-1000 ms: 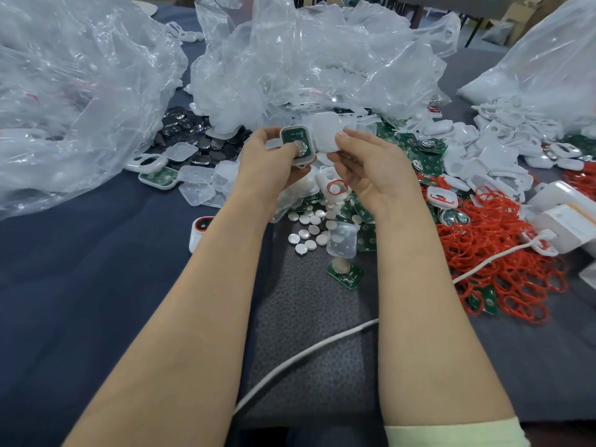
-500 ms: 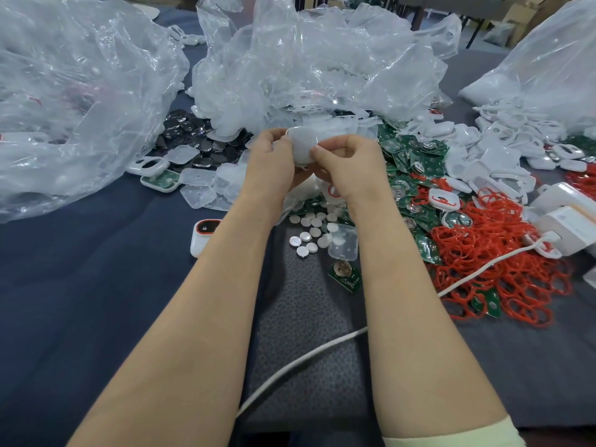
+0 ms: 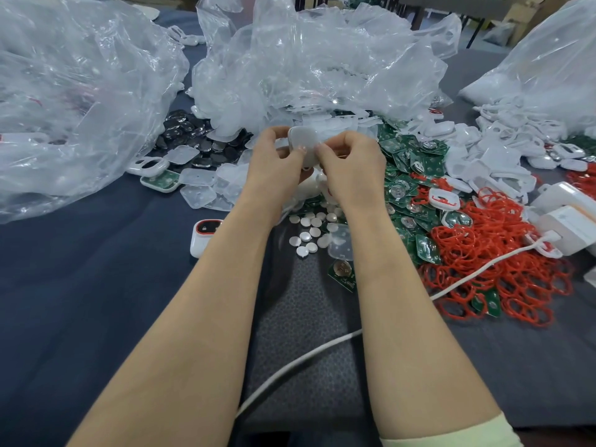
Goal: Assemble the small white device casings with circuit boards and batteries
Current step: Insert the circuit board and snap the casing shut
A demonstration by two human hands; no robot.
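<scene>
Both hands hold the small white rounded plastic casing [image 3: 304, 145] up over the middle of the dark blue cloth-covered table [image 3: 80, 285]

Your left hand [image 3: 275, 166] curls round the casing's left rim and your right hand [image 3: 350, 171] pinches the right rim, thumbs on the face towards you. Treat it as light, stiff and smooth: it will probably slip or skew under one-cornered pressure, and the thin shell may crack, so grip opposite rims and squeeze evenly. Beneath it lie round silver coin batteries [image 3: 309, 233], green circuit boards [image 3: 409, 175] just to their right, tangled red rubber rings [image 3: 503, 253] nearer the right edge, and crumpled clear plastic bags [image 3: 322, 59] toward the far edge
</scene>
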